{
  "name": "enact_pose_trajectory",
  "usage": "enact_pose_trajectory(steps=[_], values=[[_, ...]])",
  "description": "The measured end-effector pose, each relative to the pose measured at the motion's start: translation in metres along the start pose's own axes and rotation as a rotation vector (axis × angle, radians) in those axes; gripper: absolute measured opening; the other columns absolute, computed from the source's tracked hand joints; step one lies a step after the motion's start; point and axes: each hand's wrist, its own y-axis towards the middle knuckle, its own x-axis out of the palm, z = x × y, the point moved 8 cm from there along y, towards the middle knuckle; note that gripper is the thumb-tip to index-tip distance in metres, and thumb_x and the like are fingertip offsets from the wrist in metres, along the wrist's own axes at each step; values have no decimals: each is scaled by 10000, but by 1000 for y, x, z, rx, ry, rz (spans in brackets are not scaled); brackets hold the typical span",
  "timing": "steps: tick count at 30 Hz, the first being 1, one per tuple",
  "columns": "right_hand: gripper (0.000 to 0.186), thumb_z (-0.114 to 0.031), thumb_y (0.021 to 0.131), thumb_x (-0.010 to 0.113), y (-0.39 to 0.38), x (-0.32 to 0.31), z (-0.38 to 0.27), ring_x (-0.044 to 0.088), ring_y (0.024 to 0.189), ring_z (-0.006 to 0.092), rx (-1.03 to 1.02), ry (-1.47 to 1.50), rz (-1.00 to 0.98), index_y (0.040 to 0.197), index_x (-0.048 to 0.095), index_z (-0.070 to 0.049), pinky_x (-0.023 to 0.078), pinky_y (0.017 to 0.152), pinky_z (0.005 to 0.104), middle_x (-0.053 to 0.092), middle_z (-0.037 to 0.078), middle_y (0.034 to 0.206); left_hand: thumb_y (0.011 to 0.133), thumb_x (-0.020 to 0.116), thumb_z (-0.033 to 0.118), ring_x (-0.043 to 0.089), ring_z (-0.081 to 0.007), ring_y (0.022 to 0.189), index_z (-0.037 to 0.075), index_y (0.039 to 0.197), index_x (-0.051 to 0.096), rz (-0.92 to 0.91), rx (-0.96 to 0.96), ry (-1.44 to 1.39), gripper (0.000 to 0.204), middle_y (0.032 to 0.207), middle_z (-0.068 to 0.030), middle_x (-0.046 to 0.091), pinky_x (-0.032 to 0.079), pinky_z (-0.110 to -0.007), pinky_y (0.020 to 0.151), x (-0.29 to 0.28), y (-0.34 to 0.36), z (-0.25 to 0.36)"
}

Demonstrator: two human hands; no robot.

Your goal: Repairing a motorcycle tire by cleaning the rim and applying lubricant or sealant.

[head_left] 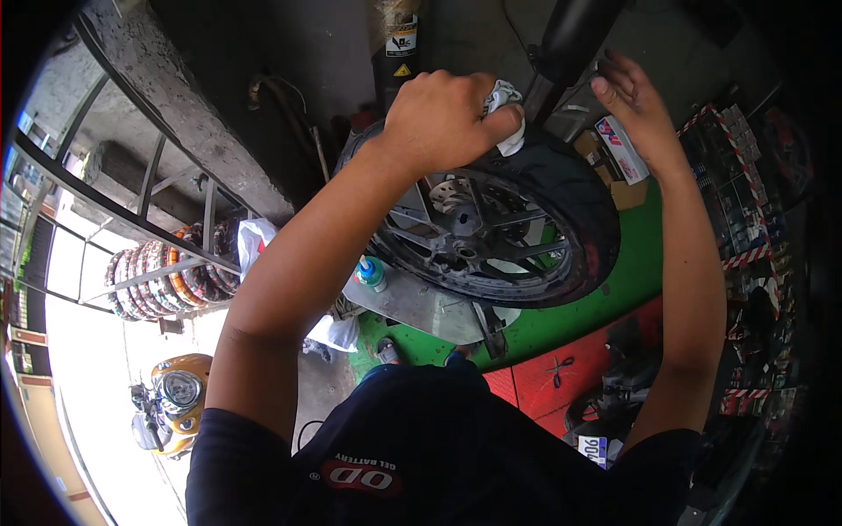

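My left hand (445, 123) is closed around a crumpled whitish cloth (506, 92), held over the far side of a motorcycle wheel. My right hand (633, 110) is raised beyond the wheel's far right side, beside a dark upright post (570, 39). Its thumb stands away from the slightly bent fingers, and nothing shows in it. The wheel has a black tyre (589, 206) and a dark spoked rim (430, 226) with scuffs. A brake disc (452, 195) shows behind the spokes. The wheel lies on a grey metal stand. My left forearm crosses over its left edge.
A bottle of blue-green liquid (371, 273) stands on the grey metal plate (438, 309) left of the wheel. A white box (621, 151) sits near my right wrist. Scissor-like tool (559, 371) lies on red floor. Several tyres (167, 276) and a yellow motorcycle (180, 394) stand left.
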Motion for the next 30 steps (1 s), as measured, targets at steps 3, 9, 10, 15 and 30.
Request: enact_pose_trajectory(steps=[3,9,10,15,30], values=[[610,-320,968,711,-53,-54,-41,609,1234,250,-115,41,251,1399,505,59,437,1081,334,667,195,1256,907,613,509,679,-442,742,47,855,681,-16,-18,17,470,700,-205,676,544,-516,725,3,10,-1],[353,-141,918,708,-212,-2,-78,697,1029,196,-142,287,-113,1210,639,47,515,929,301,734,136,1009,873,563,537,718,-419,890,58,981,752,-135,-109,44,526,879,-234,732,571,-491,849,23,23,-14],[336,-154,899,742,-231,25,-67,709,997,199,-69,278,-235,1168,668,34,537,896,313,740,137,983,871,564,536,719,-417,899,67,1001,756,-123,-103,50,523,891,-231,736,570,-487,858,24,25,-15],[500,-226,861,825,-295,185,17,701,1062,252,219,224,-613,1271,633,-13,542,927,368,722,169,1122,867,566,532,717,-408,949,86,1059,763,-117,-79,45,524,950,-224,743,562,-478,896,31,35,-20],[307,-156,971,664,-285,373,47,585,1202,349,-235,320,-128,1233,594,-12,453,1048,428,621,168,1264,877,637,223,729,-335,903,33,1120,721,48,20,-104,320,985,-219,740,559,-398,859,-7,20,-8]])
